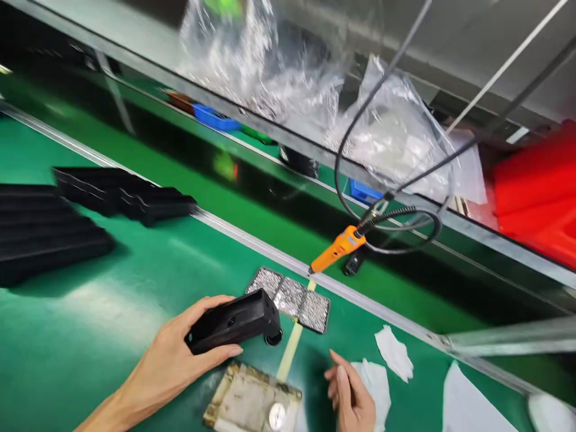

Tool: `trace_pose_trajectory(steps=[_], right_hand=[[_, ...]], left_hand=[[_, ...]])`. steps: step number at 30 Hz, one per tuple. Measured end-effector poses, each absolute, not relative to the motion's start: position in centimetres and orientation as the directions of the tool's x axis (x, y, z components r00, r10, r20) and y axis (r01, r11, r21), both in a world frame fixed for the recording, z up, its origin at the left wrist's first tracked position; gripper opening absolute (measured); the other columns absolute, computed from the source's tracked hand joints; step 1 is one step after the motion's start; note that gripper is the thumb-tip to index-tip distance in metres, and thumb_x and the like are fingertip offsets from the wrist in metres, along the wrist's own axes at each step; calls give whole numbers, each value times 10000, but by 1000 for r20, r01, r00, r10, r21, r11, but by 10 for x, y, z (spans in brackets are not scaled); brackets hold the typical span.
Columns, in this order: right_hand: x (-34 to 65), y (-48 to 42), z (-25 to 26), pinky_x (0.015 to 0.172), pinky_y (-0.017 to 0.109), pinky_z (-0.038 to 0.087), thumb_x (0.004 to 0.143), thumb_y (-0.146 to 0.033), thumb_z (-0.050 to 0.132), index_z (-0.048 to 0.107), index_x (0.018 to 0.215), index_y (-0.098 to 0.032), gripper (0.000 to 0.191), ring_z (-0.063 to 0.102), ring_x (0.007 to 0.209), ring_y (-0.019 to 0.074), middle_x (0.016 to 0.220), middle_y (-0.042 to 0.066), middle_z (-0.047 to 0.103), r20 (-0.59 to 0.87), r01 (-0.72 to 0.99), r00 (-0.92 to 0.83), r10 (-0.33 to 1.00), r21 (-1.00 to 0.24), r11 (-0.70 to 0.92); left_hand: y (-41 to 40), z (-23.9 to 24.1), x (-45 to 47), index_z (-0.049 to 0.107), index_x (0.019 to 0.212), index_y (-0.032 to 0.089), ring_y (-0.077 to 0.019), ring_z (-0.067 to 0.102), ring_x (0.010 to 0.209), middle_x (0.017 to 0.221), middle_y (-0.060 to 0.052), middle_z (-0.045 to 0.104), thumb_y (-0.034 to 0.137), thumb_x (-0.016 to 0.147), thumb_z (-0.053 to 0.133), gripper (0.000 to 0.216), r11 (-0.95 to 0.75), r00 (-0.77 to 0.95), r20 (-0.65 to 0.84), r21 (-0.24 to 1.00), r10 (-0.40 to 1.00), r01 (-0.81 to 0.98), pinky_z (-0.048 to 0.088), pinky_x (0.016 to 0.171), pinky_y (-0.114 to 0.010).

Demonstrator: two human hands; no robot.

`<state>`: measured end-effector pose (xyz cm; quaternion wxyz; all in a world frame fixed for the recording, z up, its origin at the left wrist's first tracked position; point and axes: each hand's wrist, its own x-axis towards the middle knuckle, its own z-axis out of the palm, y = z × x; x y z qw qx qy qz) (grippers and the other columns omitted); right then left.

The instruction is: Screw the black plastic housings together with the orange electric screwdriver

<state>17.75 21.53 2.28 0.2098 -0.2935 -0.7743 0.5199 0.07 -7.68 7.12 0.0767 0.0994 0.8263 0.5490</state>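
Observation:
My left hand (173, 360) is wrapped round a black plastic housing (234, 321), holding it just above the green bench. Beyond the housing lies a flat tray of small shiny parts (299, 300). My right hand (351, 399) hovers low at the bottom edge with fingers curled together; whether anything is pinched in them is hidden. It is next to a white wipe (375, 384). A worn tan pad (249, 399) with a round silver piece (277, 415) on it sits between my hands.
An orange powered screwdriver (337, 247) hangs on a black cable above the bench rail. Stacks of black trays (49, 231) stand at the left. More white wipes (395, 353) lie to the right. Clear plastic bags (396, 135) and a red bin (537, 192) sit behind.

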Motion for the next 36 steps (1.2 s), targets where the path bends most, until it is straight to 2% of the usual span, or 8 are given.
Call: trace_pose_trajectory(steps=[3, 5, 7, 15, 22, 27, 32, 36], right_hand=[[180, 209, 50, 927, 275, 591, 1082, -498, 508, 730, 1306, -264, 393, 687, 1065, 192, 1207, 84, 700, 241, 39, -836, 493, -870, 492], [181, 201, 72, 1189, 349, 491, 1104, -495, 464, 580, 1494, -317, 444, 532, 1418, 222, 1509, 59, 563, 267, -21, -892, 365, -831, 556], [181, 192, 85, 1289, 394, 401, 1097, -567, 452, 405, 1616, -326, 574, 396, 1543, 233, 1639, 38, 428, 244, -49, -930, 276, -825, 563], [212, 184, 65, 1169, 289, 510, 1066, -567, 544, 338, 1644, -354, 649, 556, 1432, 202, 1561, -21, 534, 278, 14, -928, 249, -640, 768], [237, 180, 48, 1212, 319, 494, 1083, -366, 568, 377, 1619, -292, 574, 537, 1426, 216, 1515, 86, 536, 264, -94, -954, 142, -715, 693], [237, 179, 36, 1166, 451, 540, 1074, -198, 535, 366, 1613, -251, 567, 525, 1410, 281, 1512, 166, 483, 269, -165, -961, 67, -749, 642], [241, 179, 28, 1137, 423, 557, 1069, -137, 493, 343, 1626, -245, 587, 500, 1433, 277, 1525, 187, 449, 235, -130, -970, 63, -717, 685], [249, 178, 24, 1137, 425, 560, 1068, -125, 474, 321, 1639, -266, 609, 483, 1455, 278, 1550, 179, 434, 185, -78, -981, 61, -661, 746]], left_hand=[[-56, 86, 22, 654, 1299, 350, -260, 684, 1075, 1246, 0, 691, 547, 763, 841, 602, 371, -899, -83, 924, 431, 93, 574, 877, -327], [-45, 93, 32, 660, 1293, 379, -230, 649, 1158, 1264, 28, 671, 499, 797, 854, 546, 321, -844, -33, 932, 536, 167, 541, 916, -272], [-36, 93, 36, 665, 1295, 409, -190, 638, 1154, 1245, 49, 657, 415, 801, 867, 534, 275, -780, 42, 923, 624, 270, 521, 928, -225], [-43, 63, 42, 402, 1534, 556, -206, 509, 1455, 1591, 94, 459, 459, 948, 720, 673, 372, -592, -81, 843, 802, 389, 503, 1159, -297], [-46, 52, 55, 414, 1522, 403, -151, 583, 1318, 1412, 52, 609, 300, 963, 759, 665, 177, -443, 184, 734, 877, 656, 477, 1156, -262], [-51, 27, 58, 350, 1626, 283, -179, 422, 1493, 1609, 0, 469, 401, 1046, 664, 670, 171, -350, 238, 551, 906, 817, 347, 1284, -361], [-59, 20, 58, 333, 1668, 260, -226, 443, 1499, 1704, 40, 327, 519, 1064, 576, 701, 193, -261, 245, 271, 934, 943, 540, 1144, -387], [-51, 35, 57, 417, 1625, 219, -216, 511, 1445, 1679, 37, 374, 527, 1102, 461, 609, 164, -226, 334, 204, 915, 965, 568, 1076, -380]])
